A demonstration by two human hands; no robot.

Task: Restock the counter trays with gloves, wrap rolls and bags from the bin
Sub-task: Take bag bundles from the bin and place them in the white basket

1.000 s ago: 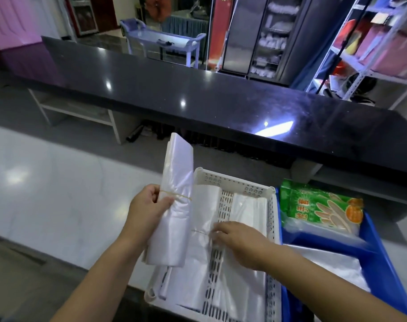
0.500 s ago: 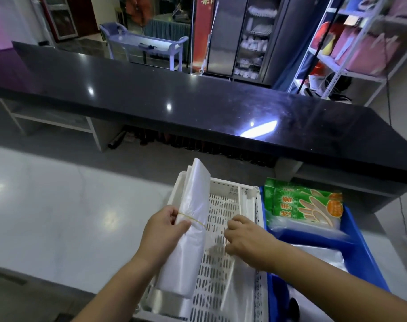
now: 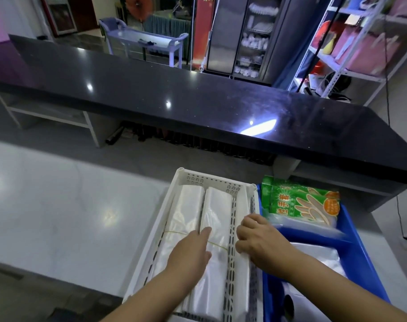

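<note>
With my left hand [image 3: 190, 249] spread flat, I am pressing the two rubber-banded bundles of clear plastic bags [image 3: 216, 208] down so they are lying level, side by side, in the white perforated plastic tray [image 3: 209, 180]. My right hand [image 3: 259, 238] is curling its fingers round a third, narrow white bundle [image 3: 242, 289], wedging it against the wall beside the blue plastic bin [image 3: 353, 233].

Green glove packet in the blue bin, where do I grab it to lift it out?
Probably come straight down from above and pinch the green glove packet across its narrow width, near the middle. It is flat and lies face up on the clear bags at the far end of the blue bin. Nothing covers it, so both long edges look free.
</note>
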